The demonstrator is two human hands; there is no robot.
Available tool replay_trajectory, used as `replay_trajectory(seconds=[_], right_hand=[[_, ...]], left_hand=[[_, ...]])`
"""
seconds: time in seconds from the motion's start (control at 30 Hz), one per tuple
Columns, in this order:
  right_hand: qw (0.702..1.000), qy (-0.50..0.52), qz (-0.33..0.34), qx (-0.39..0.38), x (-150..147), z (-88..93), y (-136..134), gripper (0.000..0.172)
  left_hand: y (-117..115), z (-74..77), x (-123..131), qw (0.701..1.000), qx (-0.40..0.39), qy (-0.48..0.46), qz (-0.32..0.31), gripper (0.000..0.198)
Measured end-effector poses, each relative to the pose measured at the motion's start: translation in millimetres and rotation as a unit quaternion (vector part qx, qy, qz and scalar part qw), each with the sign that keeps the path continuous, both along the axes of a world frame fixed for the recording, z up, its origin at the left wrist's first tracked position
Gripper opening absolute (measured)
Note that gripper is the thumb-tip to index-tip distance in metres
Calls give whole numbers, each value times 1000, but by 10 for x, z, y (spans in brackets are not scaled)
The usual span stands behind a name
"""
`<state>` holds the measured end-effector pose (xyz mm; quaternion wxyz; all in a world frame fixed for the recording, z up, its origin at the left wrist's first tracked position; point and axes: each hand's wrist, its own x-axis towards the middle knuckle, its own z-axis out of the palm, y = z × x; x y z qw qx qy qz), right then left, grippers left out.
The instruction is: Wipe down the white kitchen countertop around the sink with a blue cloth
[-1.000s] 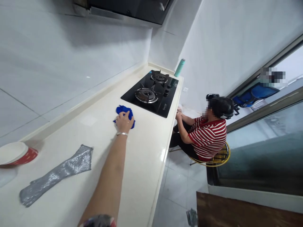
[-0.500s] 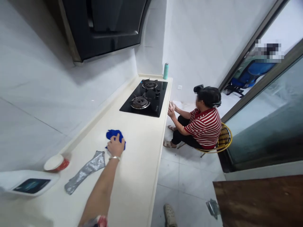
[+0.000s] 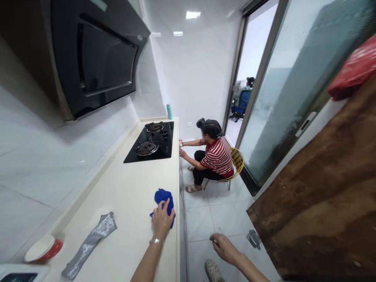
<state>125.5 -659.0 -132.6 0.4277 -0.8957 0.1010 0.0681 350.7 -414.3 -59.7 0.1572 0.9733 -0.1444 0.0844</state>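
Crumpled, deep-blue cloth [image 3: 161,194] near the front edge of a long, cream-coloured, smooth counter [image 3: 132,219], beneath a left hand [image 3: 163,219] with fingers bent over the fabric and pressing down. Right hand [image 3: 226,249] beyond that edge, above the floor, with fingers curled inward; cannot tell whether around anything. Judged as mid-course: cloth in use on the pale surface; cannot tell finished from unfinished stretches. At left, a crinkled, silvery-grey plastic strip [image 3: 91,243] and a red-and-white round tub [image 3: 52,250]. Open room mainly forward, toward a black glass two-burner hob [image 3: 161,147], and leftward; little toward the edge.
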Motion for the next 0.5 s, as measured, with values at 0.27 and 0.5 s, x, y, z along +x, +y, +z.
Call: replay_trajectory(seconds=[0.27,0.5], right_hand=[[949,-276,148,-44,470,700,985,58],[864,-325,350,-158,259,492,1904,41]], left_hand=[[563,-353,-1254,993,-28,-53,-102,51],[1490,-747,-2299,958,-39,-213,-188,43]])
